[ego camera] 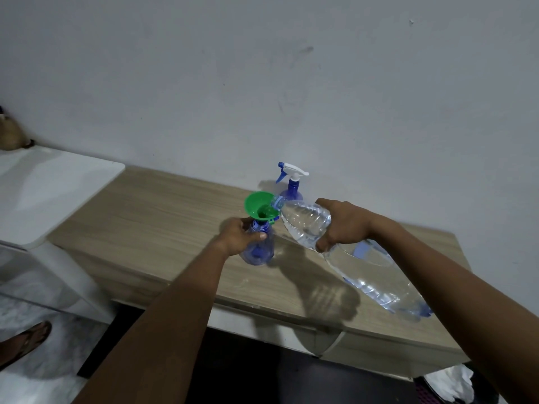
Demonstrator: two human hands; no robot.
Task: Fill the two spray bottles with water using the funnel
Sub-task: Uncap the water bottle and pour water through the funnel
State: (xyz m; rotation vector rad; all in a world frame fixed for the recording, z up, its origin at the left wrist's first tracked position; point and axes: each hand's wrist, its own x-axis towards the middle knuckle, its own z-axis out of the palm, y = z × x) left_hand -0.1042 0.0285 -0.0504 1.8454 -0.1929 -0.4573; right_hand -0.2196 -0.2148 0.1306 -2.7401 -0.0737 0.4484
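A blue translucent spray bottle [259, 249] with no spray head stands on the wooden table [163, 217], and a green funnel [259, 207] sits in its neck. My left hand [240, 236] grips this bottle around its shoulder. My right hand [341, 224] holds a large clear water bottle [367, 272] tilted down to the left, its blue-ringed mouth at the funnel's rim. Water shows inside the large bottle. A second blue spray bottle [291, 189] with a white and blue trigger head stands behind, near the wall.
A white surface [49, 188] adjoins the table on the left. The grey wall [291, 83] runs close behind the bottles. A foot in a sandal [24, 342] is on the floor at lower left. White cloth [455, 383] lies at lower right.
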